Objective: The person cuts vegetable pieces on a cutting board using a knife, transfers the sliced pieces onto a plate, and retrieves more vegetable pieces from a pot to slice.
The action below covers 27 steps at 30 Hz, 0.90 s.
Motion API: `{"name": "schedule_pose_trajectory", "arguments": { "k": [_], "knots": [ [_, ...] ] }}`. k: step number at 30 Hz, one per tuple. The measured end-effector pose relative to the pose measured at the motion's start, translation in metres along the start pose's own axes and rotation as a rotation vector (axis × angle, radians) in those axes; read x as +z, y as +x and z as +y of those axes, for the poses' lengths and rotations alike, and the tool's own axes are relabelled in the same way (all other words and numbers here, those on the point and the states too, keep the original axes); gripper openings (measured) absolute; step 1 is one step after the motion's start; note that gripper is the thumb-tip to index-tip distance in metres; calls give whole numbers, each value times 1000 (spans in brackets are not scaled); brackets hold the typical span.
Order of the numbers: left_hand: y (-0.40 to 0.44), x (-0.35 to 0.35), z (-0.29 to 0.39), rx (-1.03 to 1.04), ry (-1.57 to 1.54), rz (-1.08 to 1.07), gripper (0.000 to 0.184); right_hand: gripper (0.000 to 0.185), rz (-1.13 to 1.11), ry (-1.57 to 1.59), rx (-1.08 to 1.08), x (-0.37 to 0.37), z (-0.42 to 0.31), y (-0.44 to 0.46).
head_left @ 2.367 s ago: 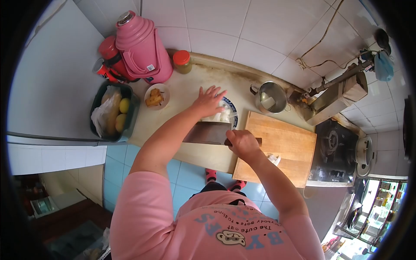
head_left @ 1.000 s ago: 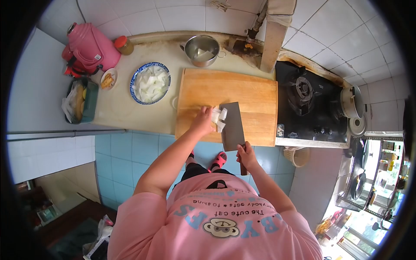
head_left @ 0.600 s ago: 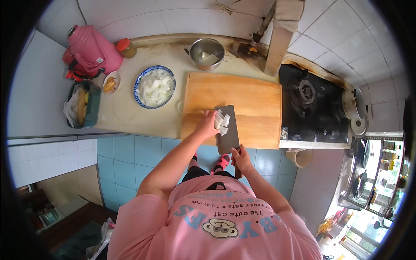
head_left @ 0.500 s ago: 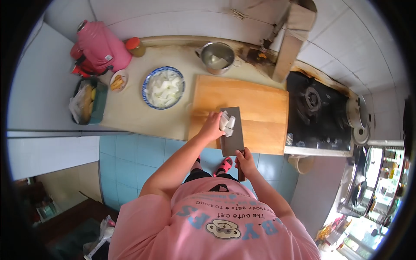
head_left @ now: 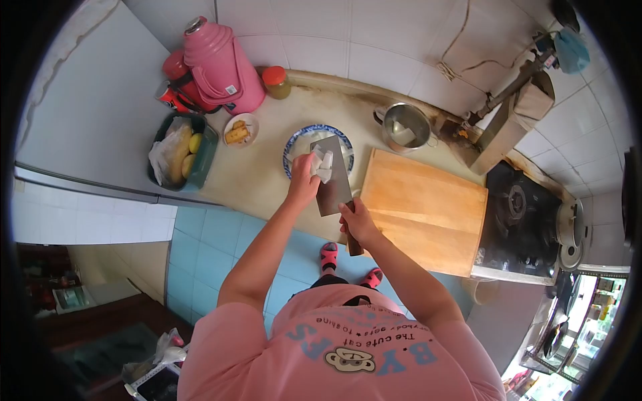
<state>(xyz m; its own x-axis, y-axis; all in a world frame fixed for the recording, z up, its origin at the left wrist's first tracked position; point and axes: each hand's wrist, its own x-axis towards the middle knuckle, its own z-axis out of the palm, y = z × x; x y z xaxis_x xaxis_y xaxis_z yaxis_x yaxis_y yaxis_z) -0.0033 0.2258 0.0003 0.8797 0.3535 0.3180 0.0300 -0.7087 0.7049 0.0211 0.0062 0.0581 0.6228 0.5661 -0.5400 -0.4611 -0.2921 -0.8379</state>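
White vegetable pieces [head_left: 324, 168], head view: lying on the flat blade of a broad cleaver [head_left: 336, 194], above a blue-patterned plate [head_left: 288, 148] of white slices [head_left: 302, 142]. Left hand [head_left: 304, 179]: fingers against the pieces; whether they grip, I cannot tell from where I stand. Right hand [head_left: 357, 219]: closed round the cleaver's brown handle [head_left: 354, 247]. Right of the plate: wooden cutting board [head_left: 428, 214]; behind it, steel pot [head_left: 416, 121]. Farther left: small bowl [head_left: 254, 127], green basket [head_left: 206, 160], pink thermos flask [head_left: 224, 63], red-lidded jar [head_left: 277, 85]. Far right: black gas stove [head_left: 521, 230].
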Motion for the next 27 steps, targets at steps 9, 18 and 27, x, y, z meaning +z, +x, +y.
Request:
{"name": "schedule_pose_trajectory", "arguments": {
  "k": [9, 18, 27],
  "knots": [
    [29, -1, -4, 16, 117, 139, 61, 32, 87, -61, 17, 48, -1, 40],
    [37, 18, -34, -98, 5, 213, 31, 28, 132, -69, 44, 42, -11, 24],
    [38, 17, -40, -62, 83, 160, 29, 29, 270, -26, 54, 0, -15, -27]
  ]
}}
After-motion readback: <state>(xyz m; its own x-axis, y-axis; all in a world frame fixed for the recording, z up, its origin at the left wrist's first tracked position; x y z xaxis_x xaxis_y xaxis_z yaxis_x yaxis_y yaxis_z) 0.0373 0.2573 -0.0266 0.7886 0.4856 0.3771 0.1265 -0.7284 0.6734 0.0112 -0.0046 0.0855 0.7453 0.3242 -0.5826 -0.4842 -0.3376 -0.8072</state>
